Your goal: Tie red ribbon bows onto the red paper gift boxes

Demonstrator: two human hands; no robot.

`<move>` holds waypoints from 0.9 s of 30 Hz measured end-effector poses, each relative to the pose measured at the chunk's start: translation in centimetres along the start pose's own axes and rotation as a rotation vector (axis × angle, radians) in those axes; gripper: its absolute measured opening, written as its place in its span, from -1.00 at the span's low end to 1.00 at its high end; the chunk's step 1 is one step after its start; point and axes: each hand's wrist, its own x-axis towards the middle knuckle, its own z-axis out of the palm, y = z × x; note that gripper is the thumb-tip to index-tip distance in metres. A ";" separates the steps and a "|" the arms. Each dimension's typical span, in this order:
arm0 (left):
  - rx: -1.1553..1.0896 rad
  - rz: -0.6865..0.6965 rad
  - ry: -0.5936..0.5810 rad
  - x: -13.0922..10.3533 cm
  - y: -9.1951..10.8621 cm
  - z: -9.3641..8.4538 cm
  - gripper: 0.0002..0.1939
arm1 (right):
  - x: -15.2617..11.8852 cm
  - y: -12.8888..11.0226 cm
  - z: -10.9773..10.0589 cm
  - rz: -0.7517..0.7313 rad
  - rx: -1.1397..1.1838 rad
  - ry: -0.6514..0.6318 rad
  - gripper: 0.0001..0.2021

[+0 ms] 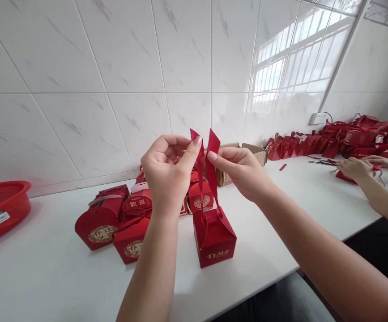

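A small red gift box (215, 241) with gold lettering stands upright on the white table, its top folded together. Two ends of a red ribbon (210, 179) rise from holes in the top of the box. My left hand (172, 165) pinches one ribbon end between thumb and fingers, above the box. Beside it, my right hand (239, 170) pinches the other end. The two ribbon ends are apart at their tips, and no knot shows between them.
Several red boxes (101, 223) stand left of my arms. A red plastic basket (6, 208) sits far left. Behind my hands is an open cardboard box (254, 152). At right, a co-worker's hands (355, 170) handle red items near piled red boxes (361, 134).
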 end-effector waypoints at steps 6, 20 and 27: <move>-0.120 -0.078 -0.052 0.4 -0.4 0.7 -0.76 | 0.6 0.8 0.0 0.006 0.104 0.014 -0.69; -0.206 -0.328 -0.415 1.0 -0.6 -0.7 -0.89 | 0.3 0.6 -0.3 0.073 0.087 0.033 -0.73; -0.246 -0.331 -0.458 0.7 -0.4 -0.5 -0.87 | 0.1 0.7 -0.5 0.052 0.111 0.055 -0.73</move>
